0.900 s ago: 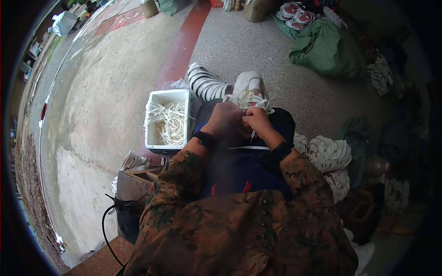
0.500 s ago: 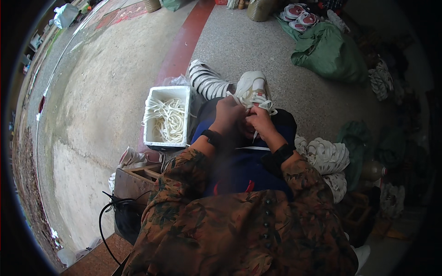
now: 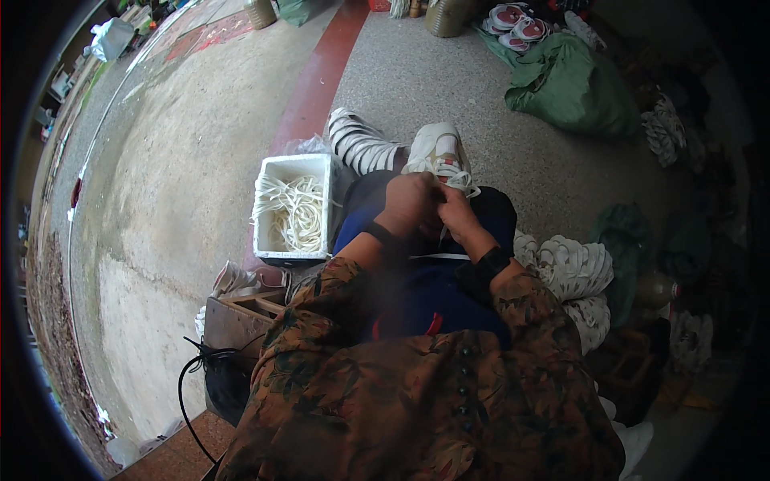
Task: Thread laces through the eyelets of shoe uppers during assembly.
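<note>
white and beige shoe (image 3: 437, 143), at the far edge of the person's lap (image 3: 417, 293), toe towards twelve o'clock, perhaps turned so that its laces (image 3: 451, 171) face the fingers. clockwise from the shoe: at two, farther off, a slumped green sack (image 3: 565, 92); at four, piled white shoes (image 3: 576, 268); at five, the right hand (image 3: 457, 213), bent in against the left hand (image 3: 411, 200), which is curled at seven. fingertips are hidden, so whether either grips a lace cannot be told. at eight, a white foam box (image 3: 328, 204) of loose cords (image 3: 298, 216) stands near, probably for easy reach; at nine, a curved row of white pieces (image 3: 362, 140), seemingly packed to save room.
</note>
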`<action>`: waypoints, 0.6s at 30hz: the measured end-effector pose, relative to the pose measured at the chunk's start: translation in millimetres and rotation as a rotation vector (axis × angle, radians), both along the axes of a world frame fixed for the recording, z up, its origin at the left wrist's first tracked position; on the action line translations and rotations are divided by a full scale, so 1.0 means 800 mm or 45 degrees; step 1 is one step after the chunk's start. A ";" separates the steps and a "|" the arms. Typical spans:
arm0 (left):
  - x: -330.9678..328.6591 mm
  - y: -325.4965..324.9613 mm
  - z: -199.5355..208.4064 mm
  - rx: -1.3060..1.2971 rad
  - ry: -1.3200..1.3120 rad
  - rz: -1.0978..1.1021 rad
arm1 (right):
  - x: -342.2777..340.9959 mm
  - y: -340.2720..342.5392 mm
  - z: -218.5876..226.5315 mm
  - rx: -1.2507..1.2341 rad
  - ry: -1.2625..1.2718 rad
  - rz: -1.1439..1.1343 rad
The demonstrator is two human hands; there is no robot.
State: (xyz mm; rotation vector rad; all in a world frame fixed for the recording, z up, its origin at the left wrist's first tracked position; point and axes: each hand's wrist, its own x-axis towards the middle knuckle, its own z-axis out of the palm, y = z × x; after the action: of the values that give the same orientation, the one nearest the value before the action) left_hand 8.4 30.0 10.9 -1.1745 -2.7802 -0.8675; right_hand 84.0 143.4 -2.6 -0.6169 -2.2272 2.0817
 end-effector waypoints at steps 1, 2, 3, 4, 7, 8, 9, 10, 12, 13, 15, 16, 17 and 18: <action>0.002 -0.002 -0.002 -0.003 0.000 -0.005 | 0.000 -0.002 0.002 -0.002 0.050 0.004; 0.005 -0.005 -0.005 0.044 0.044 -0.043 | 0.001 -0.003 0.004 -0.004 0.099 0.008; 0.009 -0.007 -0.006 0.092 0.087 -0.082 | 0.001 -0.007 0.013 -0.007 0.098 0.003; 0.015 -0.009 -0.004 0.087 0.085 -0.084 | 0.002 -0.011 0.025 -0.118 -0.055 -0.036; 0.029 -0.004 0.009 -0.033 0.183 -0.112 | -0.004 0.006 -0.004 0.037 -0.067 -0.086; 0.028 -0.003 0.007 0.044 0.231 -0.153 | -0.010 0.016 -0.026 0.303 0.061 -0.082; 0.026 -0.006 0.003 0.119 0.278 -0.186 | -0.017 0.019 -0.040 0.299 0.066 -0.089; 0.021 -0.008 -0.003 0.115 0.283 -0.193 | -0.024 0.021 -0.047 0.506 0.044 -0.050; 0.009 -0.014 -0.014 0.168 0.130 -0.153 | -0.032 0.019 -0.050 0.706 0.022 -0.002; 0.007 -0.015 -0.016 0.164 0.129 -0.155 | -0.032 0.016 -0.039 0.722 -0.057 0.036; 0.005 -0.016 -0.016 0.142 -0.169 0.026 | -0.029 0.009 -0.013 0.736 -0.137 0.072; 0.007 -0.015 -0.011 0.142 -0.171 0.020 | -0.025 0.008 0.000 0.686 -0.149 0.118; 0.009 -0.013 -0.006 0.189 -0.218 0.120 | -0.021 0.007 0.013 0.636 -0.163 0.166; 0.010 -0.014 -0.001 0.236 -0.264 0.220 | -0.017 0.008 0.021 0.634 -0.164 0.163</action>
State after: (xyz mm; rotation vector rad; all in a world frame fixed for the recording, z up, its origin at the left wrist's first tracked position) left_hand 16.5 18.7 10.4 -0.8481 -2.8241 -1.2598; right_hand 70.2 149.9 14.1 -0.5896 -2.7730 1.4613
